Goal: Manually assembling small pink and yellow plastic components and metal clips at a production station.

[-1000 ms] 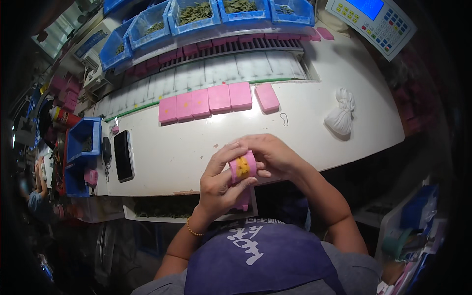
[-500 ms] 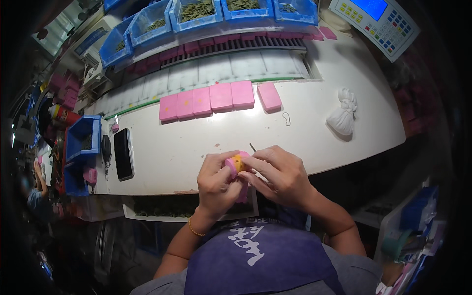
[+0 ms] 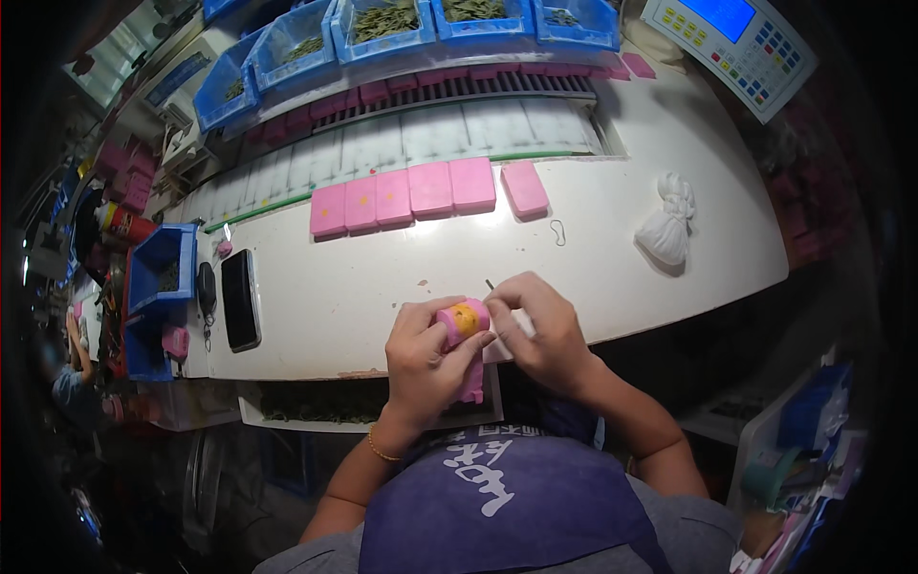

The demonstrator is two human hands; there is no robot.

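Observation:
A soft pink mould [image 3: 474, 313] is bent into a curve, with a yellow patch marked by small dark spots on its raised face. My left hand [image 3: 421, 356] grips it from the left, the thumb pressed along its near side. Its lower part hangs below my fingers over the table's front edge. Just right of the mould is my right hand [image 3: 543, 333], fingers curled and thumb drawn in. Whatever that hand pinches is hidden. A short thin dark rod [image 3: 490, 284] shows beside its index finger; I cannot tell whether it is held.
Pink blocks [image 3: 430, 190] stand in a row across the white table [image 3: 363, 287], one block [image 3: 524, 189] apart. A phone [image 3: 241, 300] lies left, a tied white cloth bag [image 3: 666, 230] right. Blue bins [image 3: 384, 48] line the back. A white tray [image 3: 251, 409] sits below the front edge.
My right hand has drawn back slightly to the right, off the mould. More of the yellow patch shows now. My left hand keeps its grip.

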